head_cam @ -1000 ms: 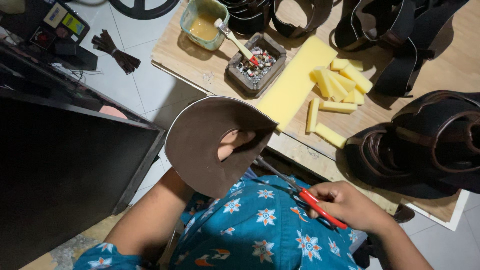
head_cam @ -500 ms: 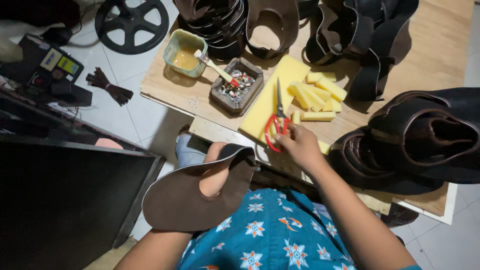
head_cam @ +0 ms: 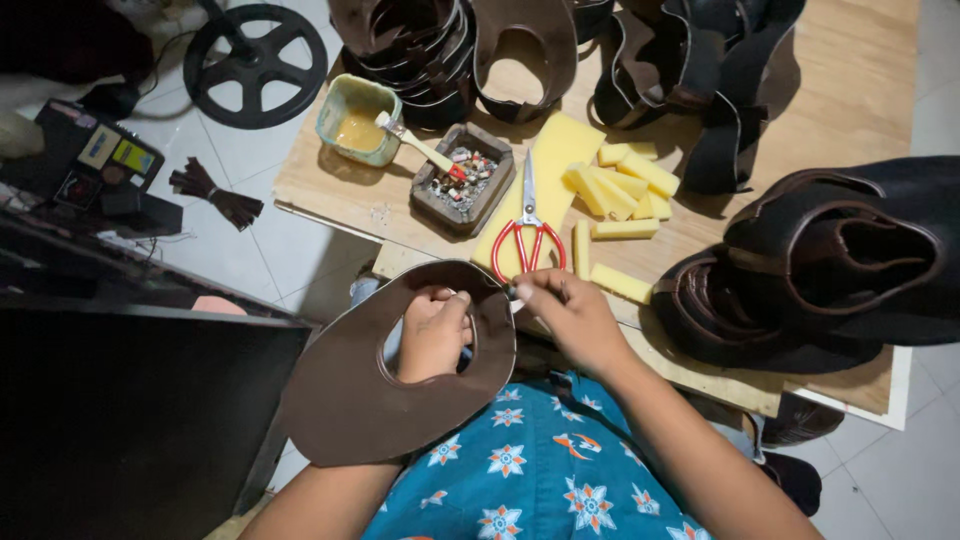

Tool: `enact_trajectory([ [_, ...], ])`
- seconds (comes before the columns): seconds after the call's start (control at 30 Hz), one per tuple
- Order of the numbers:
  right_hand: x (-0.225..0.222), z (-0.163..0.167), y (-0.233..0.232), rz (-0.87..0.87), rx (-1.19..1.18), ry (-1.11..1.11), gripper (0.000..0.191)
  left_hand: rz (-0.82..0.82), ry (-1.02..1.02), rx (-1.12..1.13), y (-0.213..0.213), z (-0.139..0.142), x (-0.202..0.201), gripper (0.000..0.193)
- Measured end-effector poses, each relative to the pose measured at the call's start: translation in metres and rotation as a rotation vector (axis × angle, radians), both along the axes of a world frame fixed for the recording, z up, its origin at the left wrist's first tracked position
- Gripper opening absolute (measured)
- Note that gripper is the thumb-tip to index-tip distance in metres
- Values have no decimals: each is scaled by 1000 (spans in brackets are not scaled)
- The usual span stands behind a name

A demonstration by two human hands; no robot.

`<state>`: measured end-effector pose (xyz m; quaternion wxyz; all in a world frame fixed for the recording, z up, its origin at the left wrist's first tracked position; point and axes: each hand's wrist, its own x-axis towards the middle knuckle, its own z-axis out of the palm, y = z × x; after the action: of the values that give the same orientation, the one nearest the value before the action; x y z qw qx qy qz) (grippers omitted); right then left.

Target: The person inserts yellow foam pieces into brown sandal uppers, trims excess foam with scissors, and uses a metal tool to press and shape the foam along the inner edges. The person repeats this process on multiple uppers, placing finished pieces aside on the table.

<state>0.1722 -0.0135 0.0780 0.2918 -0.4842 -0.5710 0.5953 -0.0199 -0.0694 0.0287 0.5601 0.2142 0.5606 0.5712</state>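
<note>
The brown leather piece (head_cam: 370, 400) hung over the person's lap, just short of the counter (head_cam: 850, 60). The left hand (head_cam: 432, 335) gripped its cutout rim from beneath; the right hand (head_cam: 560, 310) pinched its top edge. It looked light, floppy, best held by the edges.

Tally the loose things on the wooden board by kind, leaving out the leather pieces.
Yellow foam sticks: 8
Yellow foam sheet: 1
Red-handled scissors: 1
Glue cup: 1
Brush: 1
Small parts tray: 1
Total: 13
</note>
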Motion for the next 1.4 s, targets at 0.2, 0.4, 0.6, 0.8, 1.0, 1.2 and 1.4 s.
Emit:
enact_trajectory([
  [0.2,6,6,-17,-68,460,-111,30,-402,1082,570,-14,74,-1,18],
  [0.4,6,5,-19,-106,584,-219,25,-666,1474,686,-26,155,3,16],
  [0.6,5,3,-16,-115,523,-222,18,-387,959,593,-13,166,26,19],
  [0.8,1,15,-24,-60,338,-401,18,-248,1117,1027,-23,170,25,48],
  [1.0,6,17,-22,104,-6,26,29,-526,684,449,-13,126,23,50],
  [1.2,17,4,-18,193,-72,248,31,-325,171,254,-6,22,30,52],
  [1.4,23,9,-14,-151,213,-297,22,-246,210,90,-11,5,23,41],
])
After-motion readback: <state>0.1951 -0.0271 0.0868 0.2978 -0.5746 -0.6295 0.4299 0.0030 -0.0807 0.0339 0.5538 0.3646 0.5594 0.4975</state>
